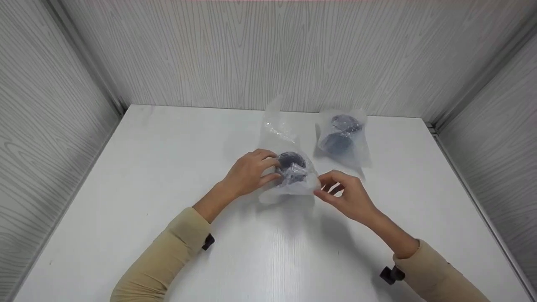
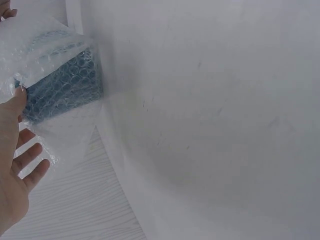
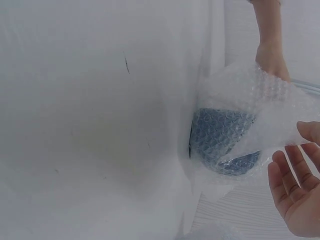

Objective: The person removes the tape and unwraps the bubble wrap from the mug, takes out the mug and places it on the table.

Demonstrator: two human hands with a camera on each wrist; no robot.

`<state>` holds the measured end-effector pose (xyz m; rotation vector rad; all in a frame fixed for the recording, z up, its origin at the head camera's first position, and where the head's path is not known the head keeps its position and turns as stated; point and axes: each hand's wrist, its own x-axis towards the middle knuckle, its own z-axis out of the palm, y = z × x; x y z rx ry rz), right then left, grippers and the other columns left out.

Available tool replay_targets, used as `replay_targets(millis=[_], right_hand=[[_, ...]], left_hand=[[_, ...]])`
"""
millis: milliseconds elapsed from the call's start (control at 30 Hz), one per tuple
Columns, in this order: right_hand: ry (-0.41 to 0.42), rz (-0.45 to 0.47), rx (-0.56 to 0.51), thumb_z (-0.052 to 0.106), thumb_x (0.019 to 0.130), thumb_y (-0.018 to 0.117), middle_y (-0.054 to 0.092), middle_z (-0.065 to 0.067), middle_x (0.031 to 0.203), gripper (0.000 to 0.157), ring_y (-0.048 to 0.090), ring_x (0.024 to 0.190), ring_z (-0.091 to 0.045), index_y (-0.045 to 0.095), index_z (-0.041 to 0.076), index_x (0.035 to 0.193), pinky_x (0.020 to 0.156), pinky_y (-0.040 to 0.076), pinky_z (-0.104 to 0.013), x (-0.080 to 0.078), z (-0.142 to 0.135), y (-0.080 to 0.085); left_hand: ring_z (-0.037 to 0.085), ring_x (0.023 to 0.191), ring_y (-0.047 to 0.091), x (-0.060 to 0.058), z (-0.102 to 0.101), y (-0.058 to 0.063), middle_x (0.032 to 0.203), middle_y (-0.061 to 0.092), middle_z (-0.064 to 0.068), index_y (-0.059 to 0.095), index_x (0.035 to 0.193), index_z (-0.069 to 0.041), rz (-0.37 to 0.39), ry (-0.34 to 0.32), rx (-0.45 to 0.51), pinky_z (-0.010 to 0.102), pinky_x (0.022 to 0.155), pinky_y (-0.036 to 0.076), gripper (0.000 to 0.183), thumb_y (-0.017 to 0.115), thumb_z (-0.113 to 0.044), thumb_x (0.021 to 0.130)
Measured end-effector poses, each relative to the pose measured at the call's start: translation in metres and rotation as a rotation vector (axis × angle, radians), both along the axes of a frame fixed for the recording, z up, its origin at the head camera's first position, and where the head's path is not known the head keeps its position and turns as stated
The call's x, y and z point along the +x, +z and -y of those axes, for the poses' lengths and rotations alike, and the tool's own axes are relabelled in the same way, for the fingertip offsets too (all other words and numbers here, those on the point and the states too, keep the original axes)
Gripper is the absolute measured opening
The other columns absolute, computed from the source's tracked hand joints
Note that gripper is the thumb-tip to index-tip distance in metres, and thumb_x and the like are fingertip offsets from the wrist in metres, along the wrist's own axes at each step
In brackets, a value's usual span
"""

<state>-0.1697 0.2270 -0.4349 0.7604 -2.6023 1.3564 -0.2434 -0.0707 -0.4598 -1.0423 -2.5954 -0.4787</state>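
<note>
A sheet of bubble wrap [image 1: 289, 191] lies partly folded over a dark blue, round-edged object [image 1: 292, 160] near the middle of the table. My left hand [image 1: 250, 173] holds the wrapped object at its left side. In the left wrist view its thumb lies against the edge of the blue object [image 2: 75, 75], with other fingers spread below. At the right side, my right hand [image 1: 350, 196] pinches the wrap's edge between thumb and forefinger, its remaining fingers loosely bent. In the right wrist view, a flap of wrap [image 3: 272, 130] stretches from those fingertips across part of the object.
Behind and to the right lies a second bubble-wrapped bundle [image 1: 346, 140] with two dark round shapes inside. The white table [image 1: 168, 147] is bounded by wood-grain panels at the back [image 1: 251, 54] and both sides. A long tail of wrap [image 1: 272, 111] reaches toward the back panel.
</note>
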Motion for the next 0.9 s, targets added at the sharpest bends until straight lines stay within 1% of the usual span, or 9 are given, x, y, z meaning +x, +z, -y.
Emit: replay_targets(millis=[300,533,700,900], right_hand=[[0.034,0.007,0.028,0.01,0.09,0.083,0.076,0.003,0.1,0.02,0.072,0.088,-0.006,0.075,0.019,0.106,0.074,0.061,-0.026,0.013,-0.005,-0.002],[0.059,-0.027,0.046,0.006,0.089,0.083,0.075,0.002,0.102,0.024,0.071,0.09,-0.005,0.075,0.019,0.108,0.073,0.062,-0.027,0.021,-0.009,-0.006],[0.069,-0.031,0.057,0.005,0.09,0.082,0.074,0.001,0.102,0.026,0.072,0.09,-0.01,0.075,0.021,0.11,0.073,0.062,-0.028,0.025,-0.01,-0.01],[0.098,0.0,0.083,0.006,0.09,0.082,0.074,0.003,0.107,0.028,0.072,0.093,-0.018,0.075,0.023,0.112,0.076,0.063,-0.033,0.029,-0.01,-0.013]], left_hand=[[0.024,0.127,0.067,0.0,0.0,0.0,0.132,0.072,0.005,0.076,0.117,-0.015,-0.02,-0.005,0.001,0.039,0.103,0.059,0.031,0.072,-0.041,0.1],[0.024,0.126,0.067,0.0,0.0,0.0,0.13,0.073,0.006,0.076,0.115,-0.015,-0.025,-0.007,0.002,0.04,0.101,0.06,0.029,0.072,-0.04,0.099],[0.025,0.127,0.067,0.0,0.0,0.002,0.132,0.072,0.006,0.076,0.116,-0.015,-0.006,-0.002,0.002,0.04,0.103,0.059,0.03,0.073,-0.04,0.099],[0.024,0.128,0.066,0.001,0.0,0.002,0.133,0.071,0.006,0.076,0.117,-0.016,-0.002,0.001,0.005,0.039,0.105,0.059,0.031,0.072,-0.041,0.099]])
